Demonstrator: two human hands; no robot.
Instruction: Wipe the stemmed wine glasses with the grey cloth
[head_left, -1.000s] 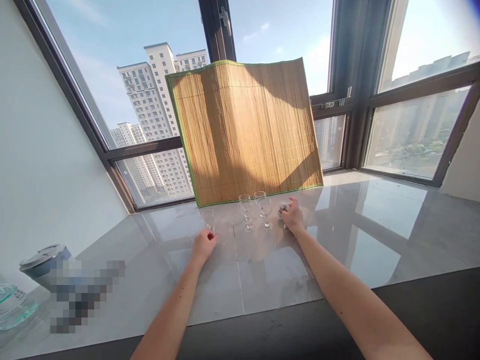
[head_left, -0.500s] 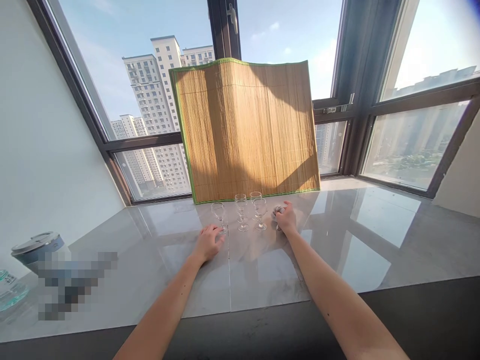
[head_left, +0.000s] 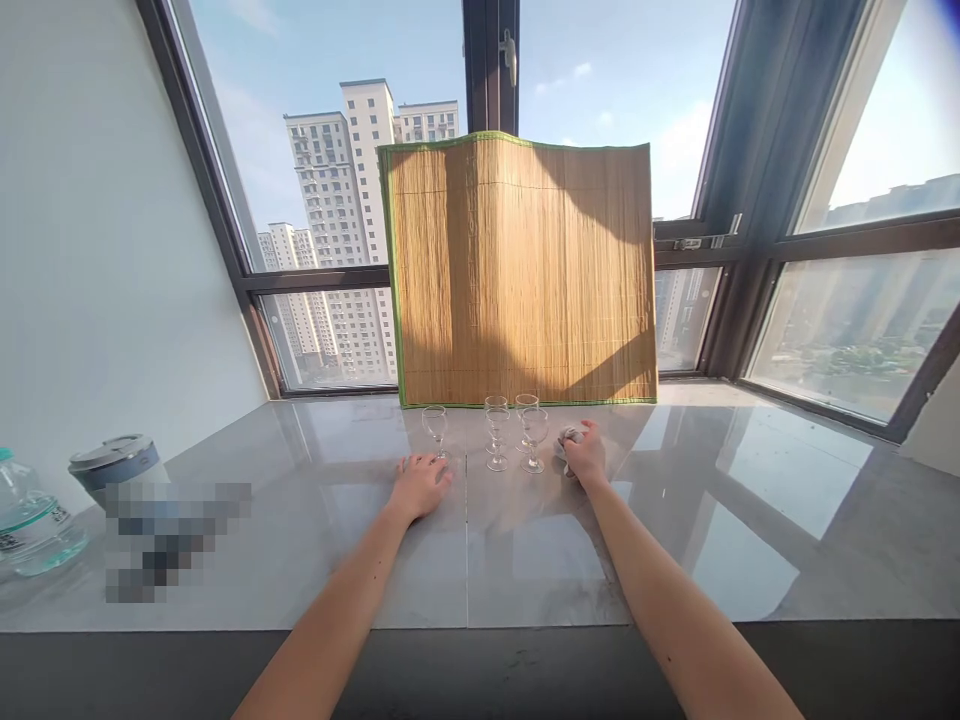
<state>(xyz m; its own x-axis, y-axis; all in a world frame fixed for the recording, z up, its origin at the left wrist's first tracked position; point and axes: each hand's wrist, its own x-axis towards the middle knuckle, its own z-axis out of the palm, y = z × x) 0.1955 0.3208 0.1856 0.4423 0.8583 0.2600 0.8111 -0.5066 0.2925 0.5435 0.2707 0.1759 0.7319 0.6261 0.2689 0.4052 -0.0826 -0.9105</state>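
Beside the seam in the stone ledge, a small stemmed glass [head_left: 435,425] stands upright, apart from the others. My left hand [head_left: 422,487] rests low on the ledge, its fingers at the foot of that glass and partly hiding it. To the right, several more stemmed glasses [head_left: 497,430] stand in a close cluster. Right of this cluster, my right hand [head_left: 587,457] is closed round a crumpled greyish-white cloth [head_left: 571,436], which shows at the fingertips. The fingers' far side is hidden.
A woven bamboo mat [head_left: 521,280] with green edging leans on the window behind the glasses. At the left are a lidded cup [head_left: 116,465], a clear plastic bottle [head_left: 37,525] and a blurred-out patch. The glossy ledge [head_left: 540,590] ends at a dark front edge.
The single glass has shifted slightly left, away from the cluster, with my left hand at its foot. My right hand keeps the cloth beside the cluster. The camera view has turned a little.
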